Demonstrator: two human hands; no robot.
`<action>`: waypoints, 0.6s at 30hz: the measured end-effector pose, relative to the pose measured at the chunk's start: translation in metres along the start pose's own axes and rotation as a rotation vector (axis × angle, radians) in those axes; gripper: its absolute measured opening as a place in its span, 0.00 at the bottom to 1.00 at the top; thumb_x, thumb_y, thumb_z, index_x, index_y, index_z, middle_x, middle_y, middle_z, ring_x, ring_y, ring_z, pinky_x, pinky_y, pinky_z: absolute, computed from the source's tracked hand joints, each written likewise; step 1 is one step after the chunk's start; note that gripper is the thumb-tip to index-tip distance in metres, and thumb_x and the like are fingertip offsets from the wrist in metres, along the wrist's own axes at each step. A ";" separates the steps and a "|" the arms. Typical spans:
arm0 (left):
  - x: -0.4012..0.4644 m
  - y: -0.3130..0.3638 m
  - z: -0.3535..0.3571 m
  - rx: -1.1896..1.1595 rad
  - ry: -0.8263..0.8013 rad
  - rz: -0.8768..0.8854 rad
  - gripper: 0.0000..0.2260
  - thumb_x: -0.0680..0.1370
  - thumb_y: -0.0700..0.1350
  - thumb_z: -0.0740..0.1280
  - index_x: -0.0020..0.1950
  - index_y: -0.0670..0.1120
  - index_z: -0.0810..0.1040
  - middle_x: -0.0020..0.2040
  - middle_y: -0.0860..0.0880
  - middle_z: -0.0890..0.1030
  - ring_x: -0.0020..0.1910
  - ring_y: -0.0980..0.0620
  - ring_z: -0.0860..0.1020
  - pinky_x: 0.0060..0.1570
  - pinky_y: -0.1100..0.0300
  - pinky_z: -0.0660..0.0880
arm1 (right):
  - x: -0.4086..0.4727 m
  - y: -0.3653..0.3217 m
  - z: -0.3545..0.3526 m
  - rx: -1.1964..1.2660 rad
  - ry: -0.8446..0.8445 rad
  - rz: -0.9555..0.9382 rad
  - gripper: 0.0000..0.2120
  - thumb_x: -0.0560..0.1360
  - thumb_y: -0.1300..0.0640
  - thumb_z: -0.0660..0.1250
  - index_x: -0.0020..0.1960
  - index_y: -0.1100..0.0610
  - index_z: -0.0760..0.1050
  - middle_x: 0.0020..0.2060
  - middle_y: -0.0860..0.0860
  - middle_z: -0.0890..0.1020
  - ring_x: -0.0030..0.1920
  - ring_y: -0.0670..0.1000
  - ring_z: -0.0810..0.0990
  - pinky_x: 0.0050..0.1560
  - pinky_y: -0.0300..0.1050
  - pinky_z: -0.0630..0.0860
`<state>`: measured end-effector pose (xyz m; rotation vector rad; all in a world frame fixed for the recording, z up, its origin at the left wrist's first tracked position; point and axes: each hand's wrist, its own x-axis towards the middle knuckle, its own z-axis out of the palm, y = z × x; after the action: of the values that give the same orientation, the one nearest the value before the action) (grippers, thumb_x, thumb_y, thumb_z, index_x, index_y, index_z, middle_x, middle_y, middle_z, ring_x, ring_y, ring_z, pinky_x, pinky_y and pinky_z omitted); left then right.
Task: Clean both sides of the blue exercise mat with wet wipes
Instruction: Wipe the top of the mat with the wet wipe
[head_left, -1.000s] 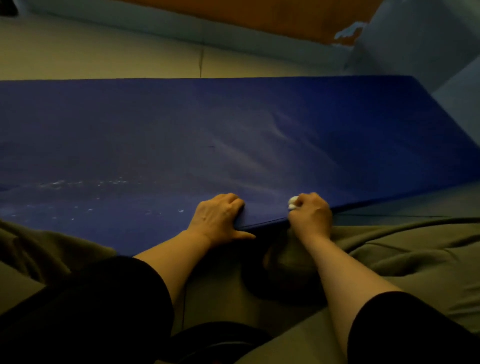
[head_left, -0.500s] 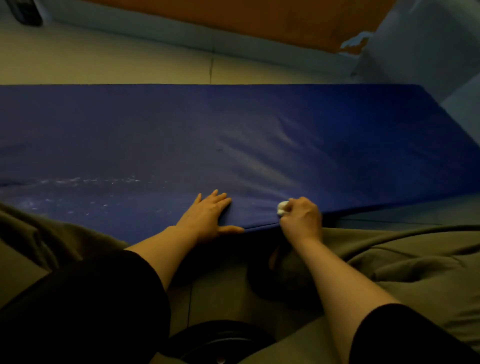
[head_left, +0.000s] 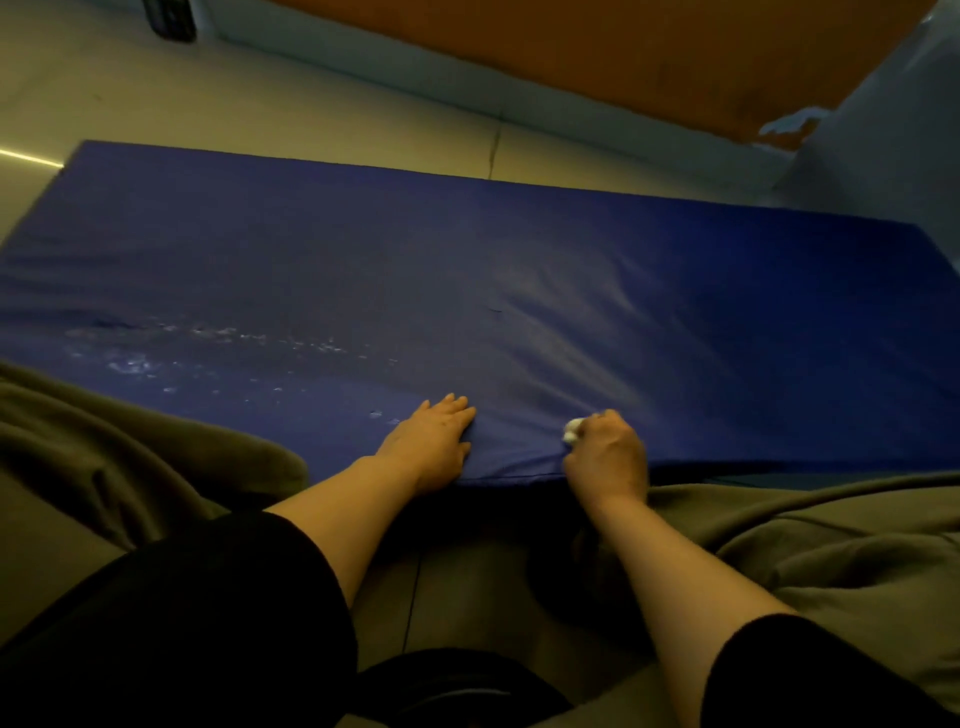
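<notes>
The fingers (head_left: 451, 408) of the left hand (head_left: 431, 441) lie straight and close together, flat on the near edge of the blue mat (head_left: 519, 291), with the thumb pointing along the edge. The palm presses down just behind them. The fingers (head_left: 602, 423) of the right hand (head_left: 608, 454) are curled around a small white wad, a wet wipe (head_left: 571, 430), which protrudes from the thumb side of the fist. The fist rests on the mat's top surface, close to the same near edge and a little to the right of the left hand; the two hands are apart.

The mat lies flat on the pale floor (head_left: 260, 104), its long side running left to right in front of the person. A scatter of whitish specks (head_left: 208, 343) marks the surface on the left portion (wet residue or dirt; which one cannot be told). The surface near the right hand shows soft creases.

Both forearms are bare, with black sleeves (head_left: 208, 613) pushed up. Olive-grey trouser legs (head_left: 831, 545) frame the hands on both sides. An orange wall panel (head_left: 623, 47) stands beyond the mat's far edge.
</notes>
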<state>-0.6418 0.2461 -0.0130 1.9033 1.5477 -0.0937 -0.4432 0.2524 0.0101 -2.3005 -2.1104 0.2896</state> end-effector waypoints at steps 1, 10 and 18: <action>0.000 -0.001 0.000 -0.007 0.007 0.001 0.25 0.84 0.45 0.55 0.79 0.44 0.50 0.80 0.47 0.49 0.78 0.50 0.47 0.76 0.55 0.44 | 0.004 0.003 -0.002 -0.015 0.016 0.050 0.11 0.73 0.63 0.62 0.50 0.58 0.80 0.51 0.58 0.76 0.52 0.60 0.76 0.49 0.46 0.71; 0.004 -0.001 -0.003 -0.049 0.029 -0.012 0.24 0.82 0.43 0.58 0.78 0.42 0.56 0.79 0.45 0.55 0.78 0.49 0.51 0.74 0.56 0.47 | -0.011 -0.066 0.022 0.069 -0.146 -0.314 0.08 0.74 0.59 0.63 0.50 0.58 0.79 0.50 0.57 0.76 0.51 0.58 0.76 0.47 0.45 0.67; 0.011 -0.019 -0.013 0.022 0.065 -0.002 0.28 0.82 0.50 0.60 0.79 0.45 0.53 0.80 0.47 0.52 0.78 0.51 0.52 0.74 0.59 0.49 | 0.028 -0.035 0.010 0.086 -0.033 0.008 0.09 0.75 0.61 0.63 0.52 0.63 0.78 0.53 0.60 0.74 0.51 0.63 0.75 0.49 0.49 0.69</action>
<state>-0.6597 0.2633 -0.0165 1.9397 1.5975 -0.0497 -0.4765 0.2818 0.0010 -2.2724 -2.0601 0.4138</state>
